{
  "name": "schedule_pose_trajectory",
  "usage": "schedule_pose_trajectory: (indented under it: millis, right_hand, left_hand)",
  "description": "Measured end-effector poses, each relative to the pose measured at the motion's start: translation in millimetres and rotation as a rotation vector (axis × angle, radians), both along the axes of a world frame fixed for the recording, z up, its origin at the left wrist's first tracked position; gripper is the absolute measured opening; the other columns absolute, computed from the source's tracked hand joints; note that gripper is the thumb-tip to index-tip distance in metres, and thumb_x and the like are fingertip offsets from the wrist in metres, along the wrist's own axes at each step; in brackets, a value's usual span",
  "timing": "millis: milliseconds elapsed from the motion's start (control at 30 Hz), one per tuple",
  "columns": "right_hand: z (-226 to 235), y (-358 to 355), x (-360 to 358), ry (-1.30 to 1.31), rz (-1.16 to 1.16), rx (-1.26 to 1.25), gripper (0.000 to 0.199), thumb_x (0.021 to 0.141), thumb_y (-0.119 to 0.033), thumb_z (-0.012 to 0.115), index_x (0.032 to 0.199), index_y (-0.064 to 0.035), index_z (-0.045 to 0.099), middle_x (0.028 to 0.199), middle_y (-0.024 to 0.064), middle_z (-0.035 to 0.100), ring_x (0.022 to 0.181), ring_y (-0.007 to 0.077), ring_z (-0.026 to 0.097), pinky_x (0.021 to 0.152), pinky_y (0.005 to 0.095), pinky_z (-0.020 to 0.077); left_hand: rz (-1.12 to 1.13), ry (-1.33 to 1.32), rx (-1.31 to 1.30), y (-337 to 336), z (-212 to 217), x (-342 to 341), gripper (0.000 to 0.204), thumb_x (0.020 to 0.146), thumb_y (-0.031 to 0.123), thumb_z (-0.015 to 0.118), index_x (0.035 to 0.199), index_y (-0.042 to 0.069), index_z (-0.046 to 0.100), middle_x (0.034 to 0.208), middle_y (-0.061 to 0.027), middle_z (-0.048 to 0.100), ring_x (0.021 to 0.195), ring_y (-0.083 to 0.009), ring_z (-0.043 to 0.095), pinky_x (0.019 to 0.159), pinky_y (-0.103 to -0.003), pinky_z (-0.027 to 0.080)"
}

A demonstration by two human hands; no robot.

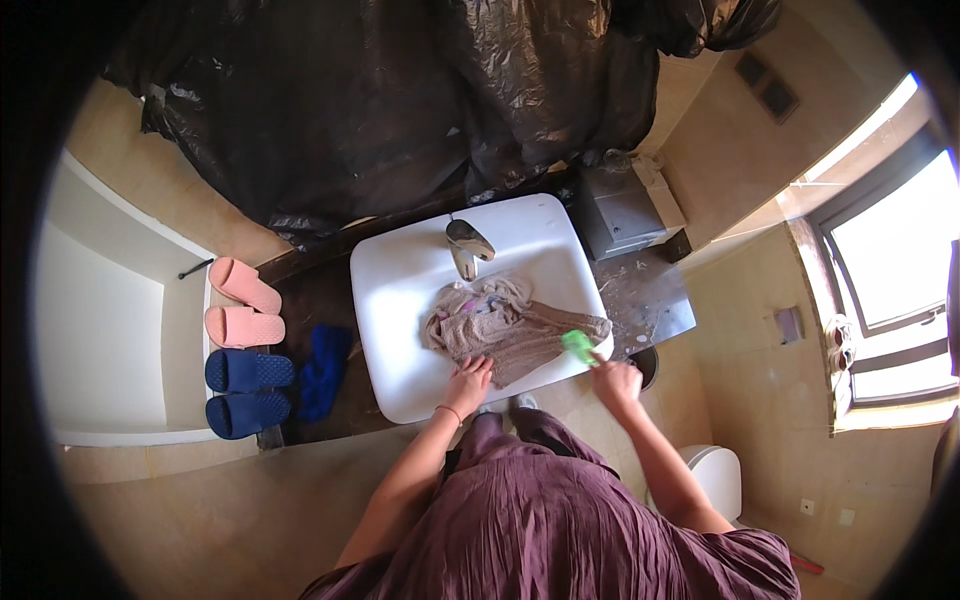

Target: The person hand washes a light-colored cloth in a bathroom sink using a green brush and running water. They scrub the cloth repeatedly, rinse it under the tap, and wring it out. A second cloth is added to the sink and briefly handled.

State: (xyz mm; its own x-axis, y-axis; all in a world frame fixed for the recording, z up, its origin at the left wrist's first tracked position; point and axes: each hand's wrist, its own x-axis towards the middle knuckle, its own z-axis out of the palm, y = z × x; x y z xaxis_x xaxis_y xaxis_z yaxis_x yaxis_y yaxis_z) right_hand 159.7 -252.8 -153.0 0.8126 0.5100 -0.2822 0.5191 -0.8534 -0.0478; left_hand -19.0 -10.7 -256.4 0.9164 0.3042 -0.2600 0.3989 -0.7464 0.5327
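Observation:
A wet brownish-grey garment [520, 335] lies bunched in the white washbasin [395, 300], and its right end spreads up over the basin's near right rim. On its near edge rests my left hand [469, 384], fingers stretched out and pressing the cloth down. My right hand [615, 382] is closed round the handle of a green scrubbing brush [578, 346]. The brush head sits on or just over the garment's right part; its bristles are hidden. Small purple and blue patches show among the folds near the metal faucet [466, 247].
Pink slippers [245, 327] and navy slippers [248, 371] stand at the left, beside a crumpled blue cloth [326, 372] on the dark counter [645, 298]. Black plastic sheeting [400, 110] hangs behind the basin. A grey box [617, 212] stands back right; a white toilet lid [714, 478] is lower right.

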Motion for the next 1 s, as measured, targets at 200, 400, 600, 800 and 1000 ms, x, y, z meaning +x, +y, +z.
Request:
schedule_pose_trajectory:
  millis: [200,400,600,800,1000]
  right_hand:
    - [-24.7,56.8,-59.9,0.207,0.206,-0.023,0.031,0.09,-0.04,0.047,0.109,-0.0263,0.066,0.071,0.0123,0.066,0.065,0.0303,0.066,0.058,0.0434,0.0509]
    - [3.4,0.9,42.9,0.068,0.031,0.002,0.031,0.085,-0.038,0.058,0.115,-0.0351,0.062,0.08,0.0124,0.068,0.072,0.0294,0.066,0.065,0.0419,0.0511]
    - [8.2,7.4,34.5,0.082,0.014,0.075,0.032,0.087,-0.045,0.054,0.117,-0.0374,0.06,0.078,0.0135,0.067,0.073,0.0307,0.066,0.064,0.0428,0.0513]
    - [2.0,50.6,-31.4,0.263,0.147,0.14,0.035,0.088,-0.046,0.051,0.122,-0.0385,0.056,0.074,0.0143,0.066,0.067,0.0318,0.065,0.061,0.0431,0.0511]
    - [-22.6,41.4,-41.0,0.231,0.236,0.028,0.035,0.089,-0.049,0.048,0.122,-0.0414,0.054,0.071,0.01,0.066,0.065,0.0271,0.066,0.056,0.0414,0.0499]
  left_hand:
    - [-0.016,0.005,-0.031,3.1,-7.3,-0.7,0.041,0.096,0.028,0.036,0.134,0.015,0.046,0.14,-0.007,0.043,0.132,-0.0318,0.035,0.105,-0.053,0.027]
    - [-0.008,-0.172,0.171,-15.9,12.3,15.2,0.044,0.089,0.02,0.046,0.133,0.018,0.047,0.141,-0.0079,0.042,0.129,-0.0353,0.037,0.105,-0.052,0.028]
    - [-0.135,-0.303,-0.027,-42.9,29.8,8.8,0.03,0.084,0.011,0.055,0.113,0.016,0.062,0.13,-0.0049,0.053,0.123,-0.0317,0.046,0.102,-0.046,0.033]
    - [-0.092,-0.434,0.146,-32.3,17.7,-54.8,0.016,0.084,0.009,0.055,0.092,0.013,0.068,0.122,0.0004,0.06,0.123,-0.0242,0.048,0.105,-0.044,0.029]
    - [-0.085,-0.428,0.206,-22.2,16.1,-73.6,0.014,0.084,0.011,0.056,0.091,0.013,0.069,0.123,0.0004,0.059,0.123,-0.0235,0.048,0.107,-0.045,0.029]
